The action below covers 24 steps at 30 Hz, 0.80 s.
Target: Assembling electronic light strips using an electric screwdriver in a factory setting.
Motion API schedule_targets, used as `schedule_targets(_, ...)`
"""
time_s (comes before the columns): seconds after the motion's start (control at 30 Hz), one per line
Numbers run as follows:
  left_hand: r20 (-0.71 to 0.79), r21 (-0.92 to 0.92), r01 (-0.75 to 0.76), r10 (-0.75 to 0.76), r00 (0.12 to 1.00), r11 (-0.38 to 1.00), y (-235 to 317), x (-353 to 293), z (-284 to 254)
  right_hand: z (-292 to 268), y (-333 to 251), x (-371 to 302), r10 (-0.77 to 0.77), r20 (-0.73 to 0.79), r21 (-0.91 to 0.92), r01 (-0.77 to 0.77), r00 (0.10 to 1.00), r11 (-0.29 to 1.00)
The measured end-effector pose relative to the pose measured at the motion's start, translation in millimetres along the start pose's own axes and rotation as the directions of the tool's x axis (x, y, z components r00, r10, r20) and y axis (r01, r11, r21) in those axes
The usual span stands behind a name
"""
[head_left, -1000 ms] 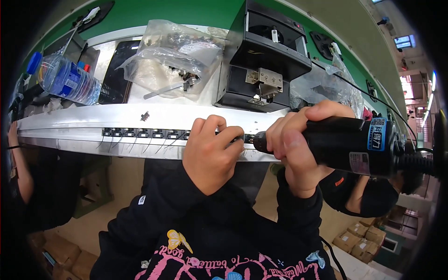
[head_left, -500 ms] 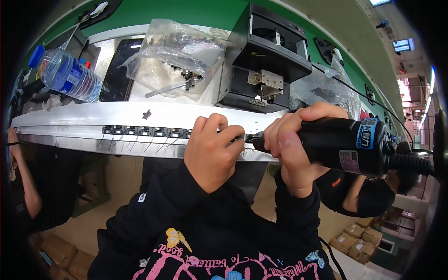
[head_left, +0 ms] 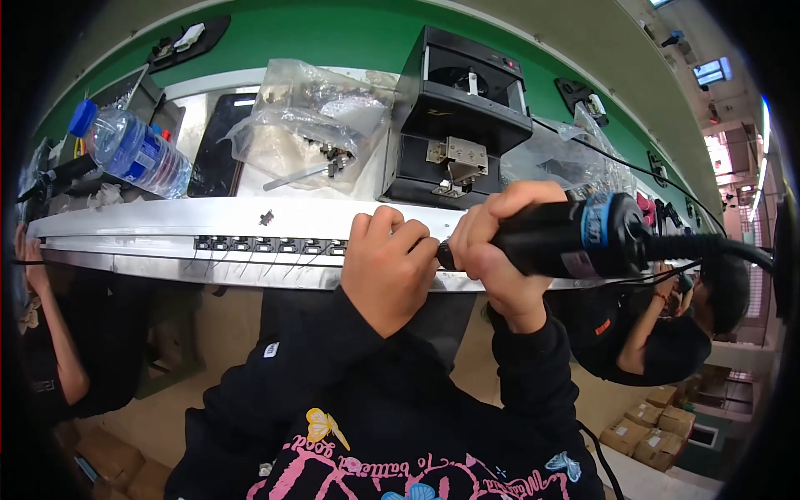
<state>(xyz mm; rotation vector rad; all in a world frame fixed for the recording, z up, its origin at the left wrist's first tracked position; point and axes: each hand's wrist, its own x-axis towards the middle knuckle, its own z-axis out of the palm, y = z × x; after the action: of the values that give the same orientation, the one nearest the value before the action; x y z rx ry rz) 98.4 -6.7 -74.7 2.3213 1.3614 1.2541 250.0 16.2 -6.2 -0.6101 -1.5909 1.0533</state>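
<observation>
Clear blue-capped bottle — stacked cardboard boxes

Factory workshop: long workbench, corded power tool, plastic bag of small parts, co-workers either side, stacked cardboard boxes.

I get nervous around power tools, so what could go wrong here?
The front of the black power tool in the right hand is right beside the left hand, so a slip might hurt it. The small dark piece lying apart behind the row of black parts could get knocked away. The tool's thick cord runs off to the right, so a tug might jerk the tool.
</observation>
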Motion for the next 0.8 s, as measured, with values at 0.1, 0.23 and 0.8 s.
schedule_targets(0.1,0.039,0.011,0.005,-0.005,0.999,1.0,3,2,-2,1,-8,-1,-0.003,-0.086,-0.068,-0.003,0.996,0.998)
schedule_targets(0.23,0.083,0.055,0.022,-0.026,0.996,0.998,12,5,-8,0,-27,1,-0.034,-0.278,-0.084,0.012,0.96,0.996)
schedule_targets(0.8,0.168,0.104,-0.04,0.022,0.985,0.994,5,16,-47,-38,-45,-18,-0.261,-0.486,-0.078,0.256,0.834,0.964)
